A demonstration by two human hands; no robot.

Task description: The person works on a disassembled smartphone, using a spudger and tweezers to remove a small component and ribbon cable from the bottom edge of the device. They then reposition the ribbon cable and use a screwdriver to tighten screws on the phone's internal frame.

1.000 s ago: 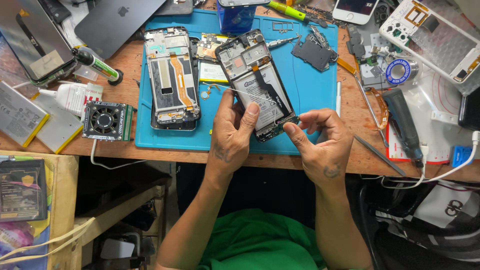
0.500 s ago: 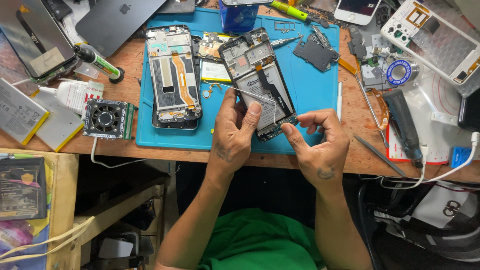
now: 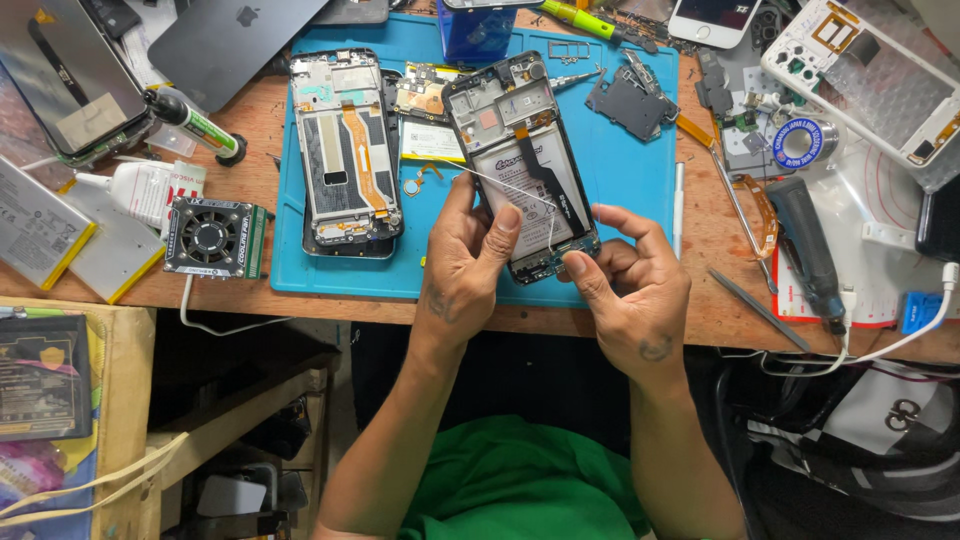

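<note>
Two bare hands work over one opened phone (image 3: 525,165) – a black, rectangular frame with its back off, showing a pale battery, a dark flat cable down the middle and small metal shields at the far end. It lies tilted on the blue mat (image 3: 640,190), its near end lifted between the hands at the mat's near edge. The left hand (image 3: 465,265) curls its fingers against the phone's left side, thumb pressed on the battery face. The right hand (image 3: 630,285) pinches thumb and forefinger nearly shut at the phone's near right corner; whether they grip anything else I cannot tell. One thin pale strand (image 3: 500,185) crosses the battery from the left.

Left of it on the mat lies a second phone (image 3: 345,150), also open, with an orange ribbon cable and grey metal frame. One loose dark plate (image 3: 625,100) sits on the mat to the right.

On the bare wooden bench (image 3: 710,300) – scuffed and brown – one black square fan (image 3: 210,238) with a green edge lies at the left, one dark ribbed driver (image 3: 805,250) at the right, and one white clear-backed cover (image 3: 870,80) in the far right corner. One green-banded tube (image 3: 190,120) lies far left.
</note>
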